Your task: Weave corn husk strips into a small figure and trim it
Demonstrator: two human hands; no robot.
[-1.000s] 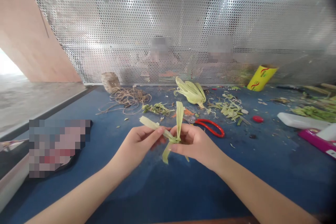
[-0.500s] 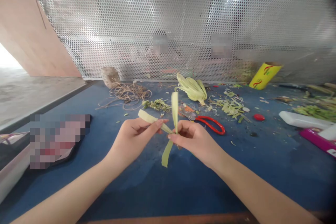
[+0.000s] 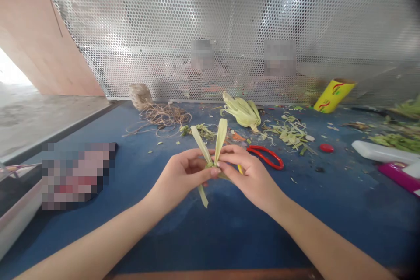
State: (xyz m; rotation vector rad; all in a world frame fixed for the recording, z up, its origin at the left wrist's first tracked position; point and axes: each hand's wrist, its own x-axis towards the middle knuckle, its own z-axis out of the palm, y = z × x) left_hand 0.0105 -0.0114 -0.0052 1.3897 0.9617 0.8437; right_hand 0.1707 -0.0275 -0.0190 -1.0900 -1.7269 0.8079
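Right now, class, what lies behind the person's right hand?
Part of the red-handled scissors and an orange scrap show beyond the right hand; what it covers cannot be seen.

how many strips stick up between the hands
2: one strip leans left, nearer the left hand; another strip leans right, nearer the right hand. Others may be hidden.

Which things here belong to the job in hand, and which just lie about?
In the job: pale green strips, pinched by left hand and right hand; probably leafy husk, red-handled scissors.

Seemingly lying about: tangled twine, yellow tube, shredded scraps.
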